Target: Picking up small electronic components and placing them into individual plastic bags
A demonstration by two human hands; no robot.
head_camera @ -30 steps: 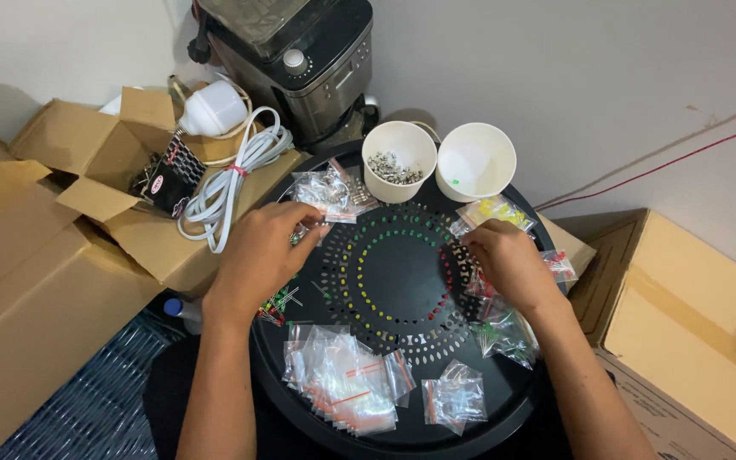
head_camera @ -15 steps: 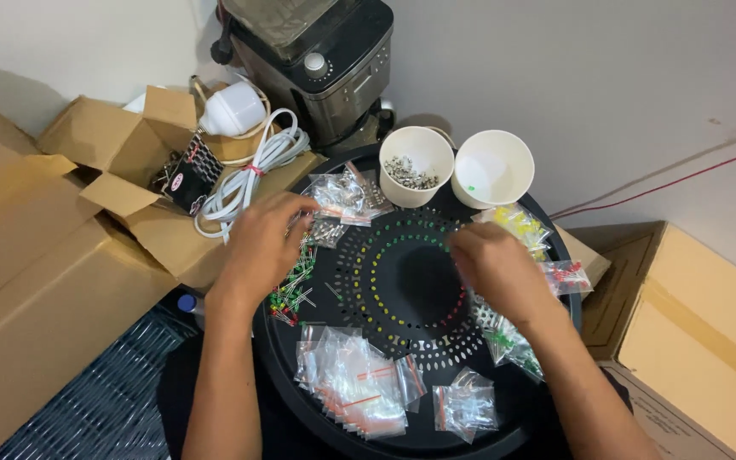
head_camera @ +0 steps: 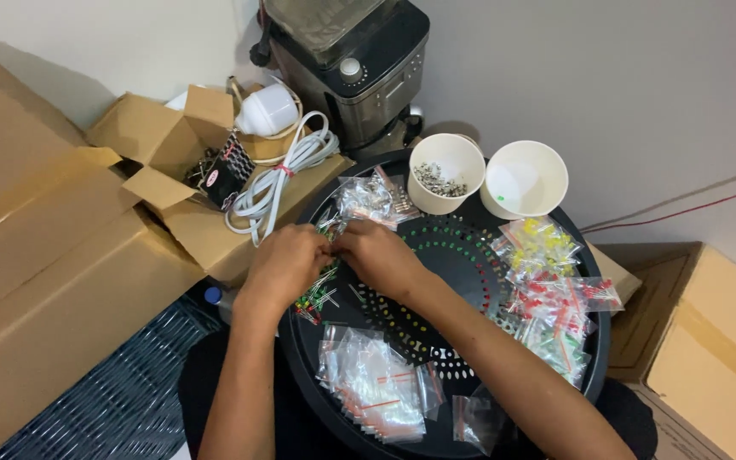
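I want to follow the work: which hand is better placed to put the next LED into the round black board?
Probably the right hand: it reaches across onto the board, beside the holes. The left hand stays at the rim over loose LEDs.

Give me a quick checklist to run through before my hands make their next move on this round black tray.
1. Both hands in view: left hand and right hand meet at the tray's left edge: ok.
2. Grip on a part: fingertips hide it: cannot tell.
3. Loose LEDs lie right under the hands, within reach: ok.
4. Cup with metal parts upright: ok.
5. Second white cup upright, nearly empty: ok.
6. Round black tray space: clear bags and bags of coloured LEDs crowd front and right: not ok.
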